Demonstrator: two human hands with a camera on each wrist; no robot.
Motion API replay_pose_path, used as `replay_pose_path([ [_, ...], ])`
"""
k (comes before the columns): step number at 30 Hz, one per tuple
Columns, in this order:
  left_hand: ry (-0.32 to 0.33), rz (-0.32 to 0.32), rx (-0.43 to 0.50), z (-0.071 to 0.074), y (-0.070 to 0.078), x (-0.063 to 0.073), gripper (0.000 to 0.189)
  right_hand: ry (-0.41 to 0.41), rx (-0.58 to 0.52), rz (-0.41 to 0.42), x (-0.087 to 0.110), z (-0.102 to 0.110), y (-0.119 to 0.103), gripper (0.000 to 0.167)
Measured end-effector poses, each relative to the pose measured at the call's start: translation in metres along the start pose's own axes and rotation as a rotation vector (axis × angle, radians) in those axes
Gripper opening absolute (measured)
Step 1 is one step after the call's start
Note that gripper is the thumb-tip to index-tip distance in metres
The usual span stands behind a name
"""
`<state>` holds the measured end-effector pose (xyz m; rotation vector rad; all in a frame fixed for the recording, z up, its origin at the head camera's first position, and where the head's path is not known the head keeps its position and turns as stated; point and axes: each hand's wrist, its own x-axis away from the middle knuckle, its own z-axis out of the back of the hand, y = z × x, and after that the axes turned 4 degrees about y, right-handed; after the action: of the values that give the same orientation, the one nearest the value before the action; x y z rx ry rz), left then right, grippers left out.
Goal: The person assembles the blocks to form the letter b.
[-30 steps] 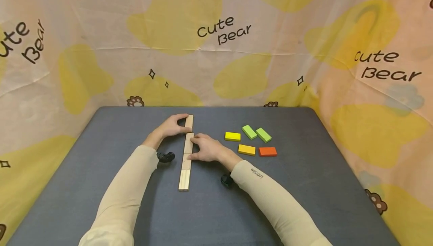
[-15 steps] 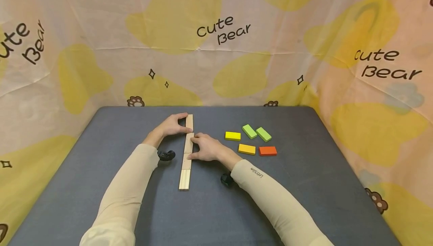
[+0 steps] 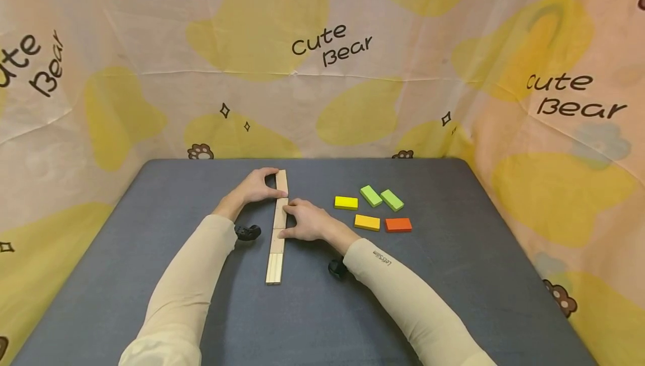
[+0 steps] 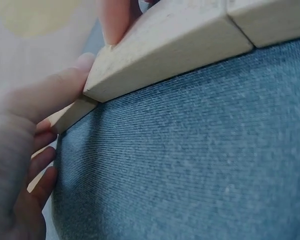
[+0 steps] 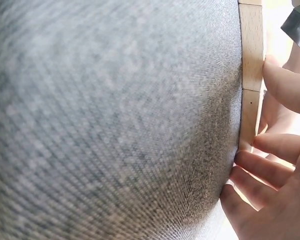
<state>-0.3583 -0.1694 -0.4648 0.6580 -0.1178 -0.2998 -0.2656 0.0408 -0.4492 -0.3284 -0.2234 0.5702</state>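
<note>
Several plain wooden blocks lie end to end in a line running away from me. My left hand [image 3: 256, 185] holds the farthest wooden block [image 3: 283, 182], index finger near its far end and thumb near its close end. In the left wrist view that thumb meets the corner where two blocks join. My right hand [image 3: 309, 220] is on the right side of the line. Its index finger touches the second wooden block [image 3: 279, 215] and its thumb presses the third wooden block [image 3: 276, 244], just past the joint. Closest to me is a striped, paler wooden block [image 3: 274, 271].
Right of the hands lie a yellow block [image 3: 346, 203], two green blocks [image 3: 370, 196], an orange-yellow block [image 3: 367, 223] and a red-orange block [image 3: 398, 225]. All rest on the dark grey table [image 3: 322, 321]. A printed cloth [image 3: 272, 47] hangs behind and beside it.
The farthest block and the left fingers on it have shifted very slightly. The right hand stays at the line, and the coloured blocks have not moved.
</note>
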Motion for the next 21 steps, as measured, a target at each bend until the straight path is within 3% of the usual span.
replay_pose_path([
  [13,0.076,-0.049,-0.128,-0.0043,0.0075,-0.0020,0.085,0.003,0.006,-0.002,0.0013,-0.0006,0.0020,0.078],
  [21,0.115,-0.033,-0.039,0.0015,0.0066,0.0032,0.084,-0.003,-0.004,0.004,-0.0003,-0.0009,0.0007,0.079],
])
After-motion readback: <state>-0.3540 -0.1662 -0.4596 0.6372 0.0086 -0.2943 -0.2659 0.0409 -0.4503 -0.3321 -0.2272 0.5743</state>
